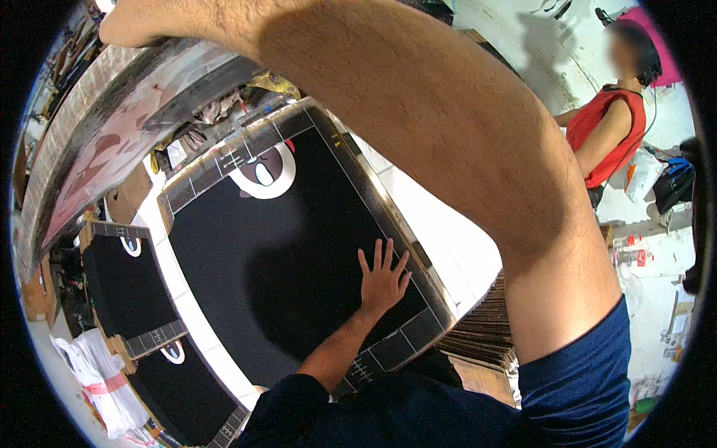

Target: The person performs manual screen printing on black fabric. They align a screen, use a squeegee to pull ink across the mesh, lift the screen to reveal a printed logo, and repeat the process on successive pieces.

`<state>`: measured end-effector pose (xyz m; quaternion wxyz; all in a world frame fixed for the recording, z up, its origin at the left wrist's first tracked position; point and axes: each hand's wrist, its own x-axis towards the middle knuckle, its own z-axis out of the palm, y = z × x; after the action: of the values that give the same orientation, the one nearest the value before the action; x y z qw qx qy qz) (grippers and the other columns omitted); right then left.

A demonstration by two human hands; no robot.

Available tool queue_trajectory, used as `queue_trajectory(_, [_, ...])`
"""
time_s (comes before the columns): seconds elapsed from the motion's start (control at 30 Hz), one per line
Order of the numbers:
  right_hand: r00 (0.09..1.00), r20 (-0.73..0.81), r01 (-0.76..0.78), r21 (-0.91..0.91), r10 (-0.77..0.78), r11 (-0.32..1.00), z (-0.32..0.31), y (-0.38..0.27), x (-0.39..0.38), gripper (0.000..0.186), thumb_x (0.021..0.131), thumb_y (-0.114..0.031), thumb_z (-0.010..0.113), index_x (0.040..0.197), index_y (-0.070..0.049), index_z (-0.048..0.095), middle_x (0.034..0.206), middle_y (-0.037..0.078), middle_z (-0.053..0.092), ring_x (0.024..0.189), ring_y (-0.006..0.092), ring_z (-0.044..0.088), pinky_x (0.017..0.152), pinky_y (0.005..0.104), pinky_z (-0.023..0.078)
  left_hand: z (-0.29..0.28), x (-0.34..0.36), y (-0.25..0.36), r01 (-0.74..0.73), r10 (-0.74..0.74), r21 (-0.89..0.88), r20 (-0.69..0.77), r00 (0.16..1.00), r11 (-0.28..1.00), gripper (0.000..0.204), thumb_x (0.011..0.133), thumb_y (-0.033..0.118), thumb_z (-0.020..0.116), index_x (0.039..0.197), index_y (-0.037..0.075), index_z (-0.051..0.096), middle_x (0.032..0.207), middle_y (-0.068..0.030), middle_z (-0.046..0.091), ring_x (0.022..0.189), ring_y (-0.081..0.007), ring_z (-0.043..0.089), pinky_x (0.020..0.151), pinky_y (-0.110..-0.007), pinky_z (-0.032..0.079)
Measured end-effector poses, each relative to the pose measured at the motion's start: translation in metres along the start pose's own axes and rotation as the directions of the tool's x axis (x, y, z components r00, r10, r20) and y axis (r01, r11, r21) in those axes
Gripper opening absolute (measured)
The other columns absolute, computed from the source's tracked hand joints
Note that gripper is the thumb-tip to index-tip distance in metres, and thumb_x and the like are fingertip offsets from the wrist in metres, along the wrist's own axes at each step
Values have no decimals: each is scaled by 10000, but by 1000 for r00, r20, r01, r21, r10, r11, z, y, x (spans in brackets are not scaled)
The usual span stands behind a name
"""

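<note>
My left hand [382,278] lies palm down with spread fingers on black fabric [291,291], near the right border of a large framed board [333,142]. A white-and-brown eye-like print [263,173] with a red mark is near the fabric's top. My right arm [441,127] crosses above the board, large and close to the camera. My right hand [131,26] is at the upper left, fingers curled on the rim of a raised, pink-stained screen frame [112,119], its fingertips partly hidden.
Two smaller printed boards [119,284] lie at the left beside white folded cloth [101,381]. Stacked brown sheets [482,328] sit right of the board. A person in a red top [605,134] is at the upper right, near bags [646,179] and bottles [635,257].
</note>
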<state>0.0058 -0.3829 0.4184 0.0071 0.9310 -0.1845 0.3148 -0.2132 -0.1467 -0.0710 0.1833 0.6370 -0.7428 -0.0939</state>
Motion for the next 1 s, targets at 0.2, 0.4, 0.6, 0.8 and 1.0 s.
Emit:
queue_trajectory(0.2, [995,-76,-60,129,70,990,2,-8,-2,362,921,-258,553,1042,-42,817,1090,170,801,1003,325,786,810,470,633,-14,15,-7,86,-85,-352,20,996,932,500,1071,411,586,1520,193,579,1641,-234,417,1572,-417,310,1253,-727,82])
queue_trajectory(0.4, [959,70,-279,58,275,958,14,-26,-70,536,972,-480,522,1088,-41,808,1086,246,778,1020,371,774,917,483,598,-161,-38,-86,80,-563,-658,-569,599,749,234,1090,109,567,958,33,745,1005,-102,762,1030,-264,719,991,-427,551])
queue_trajectory(0.6, [928,-358,-34,184,99,982,81,-49,-229,151,879,-270,732,876,-128,683,770,76,642,723,297,643,633,457,499,-323,-128,-115,-373,-920,-886,-355,163,276,760,1070,629,501,1573,76,366,1385,-142,581,1148,-298,656,907,-423,598])
queue_trajectory(0.8, [886,319,-441,357,336,823,153,-65,-393,243,912,-204,730,1115,-75,695,1069,161,681,1058,371,622,952,506,483,-205,-188,-140,-176,-933,-917,357,45,-359,721,1069,715,370,1456,119,491,1289,-154,617,1020,-333,651,754,-508,571])
queue_trajectory(1.0, [952,205,-287,326,229,901,224,4,-379,426,817,-196,821,1195,-78,664,1145,167,634,1129,368,588,971,496,469,-153,-222,-146,542,-898,-785,424,115,-301,720,1067,665,457,1106,-22,668,888,-167,758,702,-298,745,612,-392,558])
